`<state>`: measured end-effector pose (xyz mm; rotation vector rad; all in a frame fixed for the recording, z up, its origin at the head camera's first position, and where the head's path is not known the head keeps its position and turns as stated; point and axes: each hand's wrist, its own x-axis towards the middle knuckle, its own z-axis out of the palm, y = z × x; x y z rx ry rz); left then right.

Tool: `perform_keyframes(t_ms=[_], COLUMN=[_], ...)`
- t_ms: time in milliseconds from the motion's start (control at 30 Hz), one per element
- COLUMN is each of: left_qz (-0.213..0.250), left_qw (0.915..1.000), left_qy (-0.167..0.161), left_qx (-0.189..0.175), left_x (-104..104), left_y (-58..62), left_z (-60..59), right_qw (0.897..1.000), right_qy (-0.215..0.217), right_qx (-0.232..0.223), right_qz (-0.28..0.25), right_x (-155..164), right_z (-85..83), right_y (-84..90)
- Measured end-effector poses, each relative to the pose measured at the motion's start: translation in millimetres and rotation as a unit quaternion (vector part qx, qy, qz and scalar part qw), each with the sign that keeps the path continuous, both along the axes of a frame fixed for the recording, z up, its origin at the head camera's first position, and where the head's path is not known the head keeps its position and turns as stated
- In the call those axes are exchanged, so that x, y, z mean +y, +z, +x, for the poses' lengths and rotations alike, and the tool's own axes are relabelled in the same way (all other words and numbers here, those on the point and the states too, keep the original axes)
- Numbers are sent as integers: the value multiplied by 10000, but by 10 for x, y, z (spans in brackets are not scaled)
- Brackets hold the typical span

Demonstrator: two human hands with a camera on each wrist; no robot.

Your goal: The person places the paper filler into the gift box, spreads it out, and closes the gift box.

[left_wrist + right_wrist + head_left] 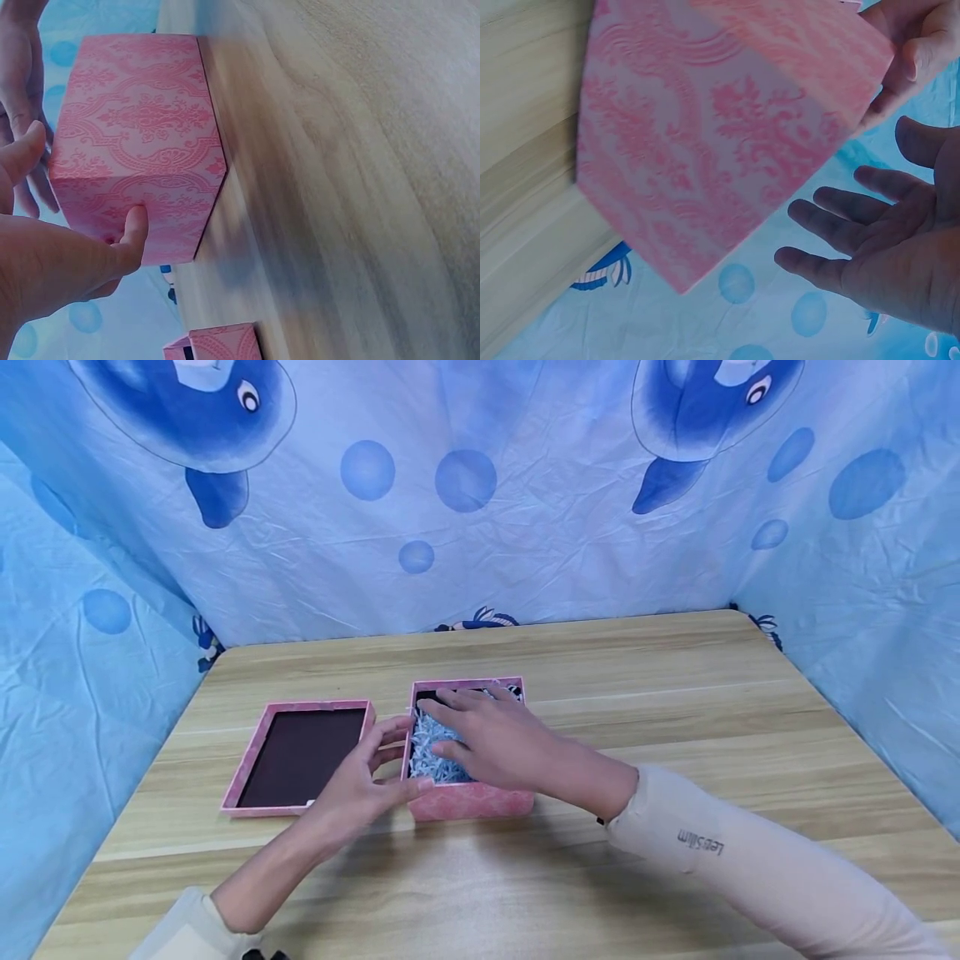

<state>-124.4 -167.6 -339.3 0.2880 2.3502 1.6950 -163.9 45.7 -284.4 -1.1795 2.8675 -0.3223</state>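
Left hand [360,783]: fingers spread, not clenched; the fingertips rest against the left wall of the pink damask-patterned gift box [471,802], and the thumb lies at its near-left corner. Right hand [498,740]: palm down, fingers spread, grasping nothing, positioned over the top of the box. Whether its fingertips touch the contents cannot be told.

The gift box stands upright and uncovered near the middle of the wood-grain table [675,693]. Light-blue shredded paper [429,747] fills the visible part of the interior; dark lining shows along the far side. A black-and-white item [515,692] at the far-right corner is too small to identify.

The matching box lid [300,756] lies to the left of the box, interior facing up, with a dark inner panel and pink rim. A small white piece [311,803] shows at its near-right corner.

Light-coloured sleeves [712,843] cover both forearms; the right one bears dark lettering. A blue backdrop [540,568] with whale and bubble prints encloses the far, left and right sides of the table.
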Motion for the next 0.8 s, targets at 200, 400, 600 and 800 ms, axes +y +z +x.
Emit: perform_keyframes(t_ms=[200,400,600,800], left_qz=[30,70,-225,-437], left_qw=[10000,9999,9992,9979], left_qy=[32,74,278,450], left_qx=[43,97,202,186], left_x=[-47,-118,-230,-362], left_y=[61,86,147,236], left_z=[17,43,63,58], right_qw=[10000,9997,9995,9994], right_qy=[-23,-78,-39,0], right_qx=[32,-31,-55,6], right_qz=[-88,-216,-297,-357], right_x=[-141,-267,-378,-533], right_z=[51,65,52,55], right_y=[44,55,47,22])
